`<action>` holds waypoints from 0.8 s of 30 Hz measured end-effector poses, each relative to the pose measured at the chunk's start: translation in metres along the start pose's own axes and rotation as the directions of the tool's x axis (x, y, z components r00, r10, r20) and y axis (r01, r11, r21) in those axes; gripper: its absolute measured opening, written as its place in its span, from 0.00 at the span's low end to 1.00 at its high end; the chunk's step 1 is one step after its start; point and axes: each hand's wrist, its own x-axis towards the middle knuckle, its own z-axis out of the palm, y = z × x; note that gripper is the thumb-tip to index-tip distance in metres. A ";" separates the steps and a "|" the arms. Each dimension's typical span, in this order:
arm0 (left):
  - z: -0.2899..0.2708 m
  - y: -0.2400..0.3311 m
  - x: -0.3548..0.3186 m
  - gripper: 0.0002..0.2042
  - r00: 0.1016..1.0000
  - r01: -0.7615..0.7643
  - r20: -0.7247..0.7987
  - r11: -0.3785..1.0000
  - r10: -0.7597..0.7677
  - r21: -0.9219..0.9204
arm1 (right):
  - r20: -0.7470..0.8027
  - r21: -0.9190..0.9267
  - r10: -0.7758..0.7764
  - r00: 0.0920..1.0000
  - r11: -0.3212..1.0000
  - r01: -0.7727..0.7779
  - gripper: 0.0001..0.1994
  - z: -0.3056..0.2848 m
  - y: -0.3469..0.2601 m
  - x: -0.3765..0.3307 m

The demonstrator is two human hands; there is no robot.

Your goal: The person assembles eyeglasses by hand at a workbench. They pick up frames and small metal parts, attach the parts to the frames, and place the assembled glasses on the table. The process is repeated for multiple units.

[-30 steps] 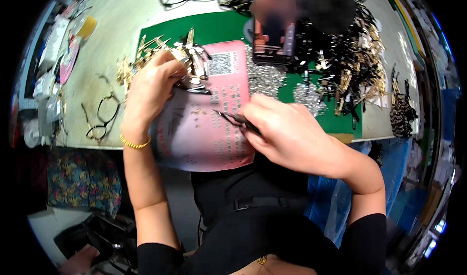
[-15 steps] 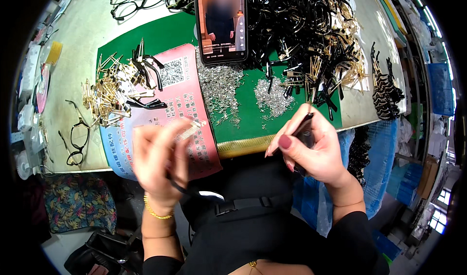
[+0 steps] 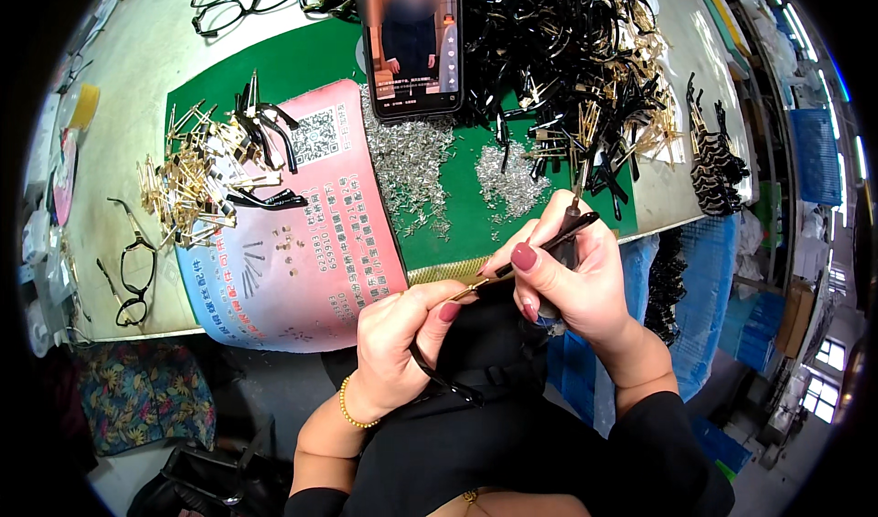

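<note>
Fingers (image 3: 441, 291) of the left hand (image 3: 395, 334): thumb and forefinger together, pinching a black-and-gold temple arm (image 3: 446, 382) by its gold part; the dark curved end hangs below.
Right hand (image 3: 581, 284): fingers wrapped round a dark-handled tool (image 3: 566, 254), its thin shaft pointing up and away; a slim black piece (image 3: 576, 226) is gripped slantwise across it.
Temple arm's place: in front of the body, just off the near edge of the bench (image 3: 146, 50), its gold tip beside the right fingertips; whether they touch, I cannot tell.
Step in hand: apparently lining up the gold end with the slim black piece, tool resting in the palm.
Next move calls for: probably a steady left pinch and careful alignment of the two ends.
Since half a second ago: the left hand, then blurred over the printed sheet (image 3: 358, 142) and well apart from the right, has come across to meet it; small metal parts (image 3: 289, 244) on the sheet now show clear of it; the right hand's hold looks much the same.
</note>
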 end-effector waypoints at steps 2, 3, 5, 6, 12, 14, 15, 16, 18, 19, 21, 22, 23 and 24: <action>0.003 -0.005 0.002 0.06 0.996 -0.091 -0.022 0.996 0.091 0.005 | 0.004 0.002 -0.012 1.000 1.000 0.012 0.11 0.004 0.000 0.000; 0.003 -0.004 0.001 0.06 0.996 -0.083 -0.016 0.997 0.083 0.001 | 0.007 -0.041 -0.018 1.000 0.999 0.018 0.10 0.007 -0.001 -0.001; 0.004 -0.002 -0.001 0.06 1.000 -0.028 -0.003 0.999 0.028 -0.029 | 0.016 -0.082 -0.020 1.000 0.996 0.022 0.09 0.007 0.002 -0.003; 0.006 0.002 -0.002 0.06 1.000 0.020 0.006 0.998 -0.019 -0.055 | 0.020 -0.103 -0.022 1.000 0.994 0.024 0.09 0.006 0.003 -0.005; 0.013 -0.003 -0.002 0.05 0.990 0.025 0.138 1.000 -0.023 -0.011 | 0.187 -0.452 -0.148 0.971 0.865 0.219 0.09 -0.006 0.005 -0.007; 0.011 -0.008 -0.001 0.05 0.983 -0.055 0.179 0.997 0.044 0.054 | 0.279 -0.758 0.114 0.954 0.635 0.146 0.16 -0.015 -0.024 -0.007; 0.007 -0.008 -0.003 0.06 0.985 -0.041 0.169 0.997 0.029 0.067 | 0.217 -0.851 0.154 0.964 0.514 0.109 0.22 -0.016 -0.032 -0.008; 0.006 -0.009 -0.011 0.07 0.986 0.089 0.142 0.996 -0.090 0.014 | 0.194 -0.895 0.100 0.976 0.425 0.134 0.24 -0.024 -0.028 -0.012; 0.001 -0.012 -0.013 0.08 0.992 0.110 0.064 0.993 -0.112 0.039 | 0.134 -0.973 0.140 0.981 0.204 0.104 0.22 -0.042 -0.026 -0.013; 0.002 -0.009 -0.013 0.10 0.979 0.198 0.056 0.980 -0.197 -0.002 | 0.234 -0.971 0.050 0.971 0.070 0.230 0.19 -0.045 -0.026 -0.013; 0.006 -0.006 -0.010 0.10 0.975 0.224 0.003 0.974 -0.224 -0.019 | 0.269 -0.962 0.068 0.961 -0.033 0.272 0.19 -0.045 -0.025 -0.010; 0.009 -0.006 -0.008 0.11 0.971 0.238 -0.020 0.971 -0.239 -0.029 | 0.286 -0.953 0.078 0.955 -0.083 0.292 0.19 -0.044 -0.025 -0.010; 0.008 -0.008 -0.008 0.11 0.970 0.242 -0.012 0.970 -0.242 -0.007 | 0.283 -0.951 0.080 0.956 -0.106 0.290 0.21 -0.041 -0.026 -0.010; 0.009 -0.009 -0.007 0.11 0.962 0.273 -0.007 0.960 -0.274 -0.056 | 0.288 -0.950 0.075 0.955 -0.106 0.295 0.21 -0.044 -0.023 -0.010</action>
